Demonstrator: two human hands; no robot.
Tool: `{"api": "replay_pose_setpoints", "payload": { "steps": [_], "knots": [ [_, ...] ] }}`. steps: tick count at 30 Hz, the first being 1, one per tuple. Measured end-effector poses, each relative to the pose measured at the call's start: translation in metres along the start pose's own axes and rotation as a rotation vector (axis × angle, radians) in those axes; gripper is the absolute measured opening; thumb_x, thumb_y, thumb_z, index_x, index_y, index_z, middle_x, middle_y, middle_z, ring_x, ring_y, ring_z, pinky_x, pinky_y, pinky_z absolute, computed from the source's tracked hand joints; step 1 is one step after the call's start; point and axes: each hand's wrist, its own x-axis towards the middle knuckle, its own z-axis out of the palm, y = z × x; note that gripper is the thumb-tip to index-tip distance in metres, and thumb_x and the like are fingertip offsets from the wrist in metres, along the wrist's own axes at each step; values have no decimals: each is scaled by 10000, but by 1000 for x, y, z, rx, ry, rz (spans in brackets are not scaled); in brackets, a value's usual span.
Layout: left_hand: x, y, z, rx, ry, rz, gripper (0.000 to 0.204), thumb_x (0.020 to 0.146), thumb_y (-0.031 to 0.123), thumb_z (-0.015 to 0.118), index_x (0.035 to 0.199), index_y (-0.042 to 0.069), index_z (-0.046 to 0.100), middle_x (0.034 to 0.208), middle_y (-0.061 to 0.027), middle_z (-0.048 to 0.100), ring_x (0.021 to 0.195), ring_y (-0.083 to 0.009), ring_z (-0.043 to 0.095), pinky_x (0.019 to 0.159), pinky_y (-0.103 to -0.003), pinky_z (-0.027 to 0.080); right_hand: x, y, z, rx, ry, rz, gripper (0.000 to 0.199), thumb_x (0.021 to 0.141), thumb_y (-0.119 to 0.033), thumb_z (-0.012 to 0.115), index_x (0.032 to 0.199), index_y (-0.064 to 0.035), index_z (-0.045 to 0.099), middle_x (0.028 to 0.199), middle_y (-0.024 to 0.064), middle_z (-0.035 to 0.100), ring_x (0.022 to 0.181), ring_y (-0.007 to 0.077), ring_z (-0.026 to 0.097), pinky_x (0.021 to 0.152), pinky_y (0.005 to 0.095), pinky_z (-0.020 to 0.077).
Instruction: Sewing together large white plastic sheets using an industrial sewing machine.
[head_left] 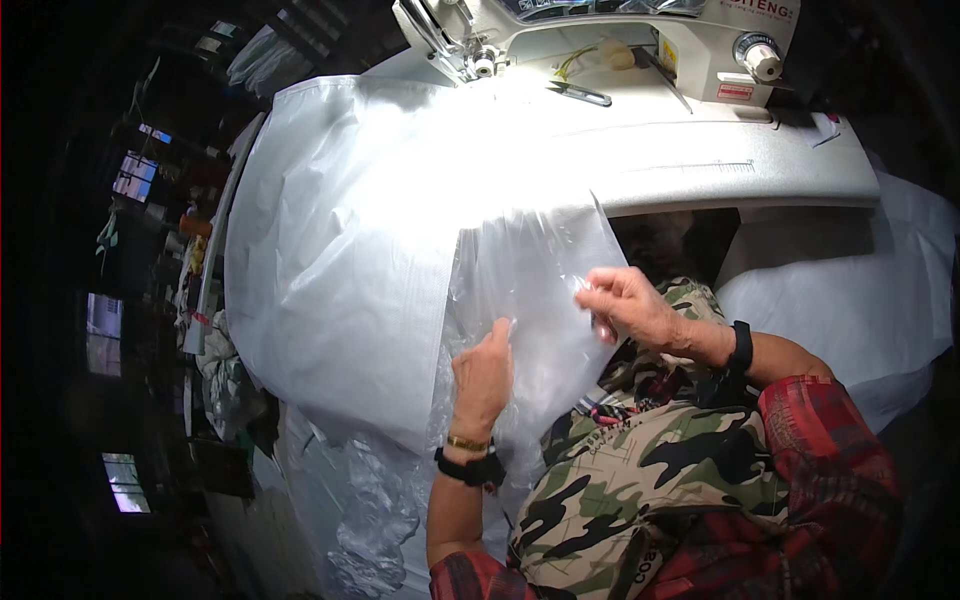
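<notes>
pinching the clear film near its right side, the right hand has thumb and fingers drawn close together; the left hand lies lower on the same film, back upward and fingers curled, and whether it grips a fold cannot be told

the film hangs in wrinkles off the front of the sewing machine bed, over the lap, just beside a broad white sheet that spreads to its left. under the lamp glare the upper part of both is washed out. behind, on the bed, small dark-handled snips lie near the machine's upright body. more crumpled clear film sits low on the left, and another white sheet is at the far right
</notes>
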Motion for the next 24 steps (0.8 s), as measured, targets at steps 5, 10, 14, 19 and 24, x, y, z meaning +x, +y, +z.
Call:
{"api": "replay_pose_setpoints", "payload": {
  "steps": [5, 10, 14, 19, 24],
  "knots": [
    [5, 2, -8, 113, -71, 42, 267, 876, 113, 620, 1136, 56, 600, 906, -173, 658, 785, -372, 646, 669, -444, 501, -15, -5, -17, -130, -65, -196, 306, 972, -257, 570, 770, -28, 588, 561, 3, 561, 505, 74, 555, 476, 240, 451],
    [-3, 11, -49, 19, 398, 19, 225, 863, 99, 652, 1074, 22, 634, 926, -142, 639, 833, -342, 628, 706, -394, 503, -2, -38, -20, -968, 90, -543, 285, 917, -230, 610, 721, -27, 567, 569, 94, 574, 518, 251, 593, 528, 375, 462],
    [30, 4, -44, 320, 590, -15, 565, 830, 45, 648, 1370, 55, 481, 1449, -174, 385, 1343, -377, 356, 1092, -486, 305, 34, -67, 14, -1271, 97, -964, 150, 868, -211, 678, 865, -73, 618, 820, 63, 622, 757, 184, 598, 669, 321, 488],
    [36, -24, -26, 636, 523, -128, 603, 826, -8, 563, 1411, 77, 443, 1459, -148, 376, 1380, -354, 311, 1104, -535, 259, 105, -63, 39, -1494, 1, -1096, 233, 841, -242, 694, 1003, -92, 619, 1168, 87, 580, 1123, 244, 524, 943, 392, 436],
    [3, -53, -52, 376, 616, -84, 555, 771, -112, 517, 1302, 46, 552, 1314, -145, 484, 1212, -331, 474, 999, -468, 405, 128, -30, 11, -1469, -69, -1113, 461, 839, -261, 675, 1255, -102, 556, 1384, 99, 468, 1327, 280, 397, 1126, 461, 294]
  ]
}}
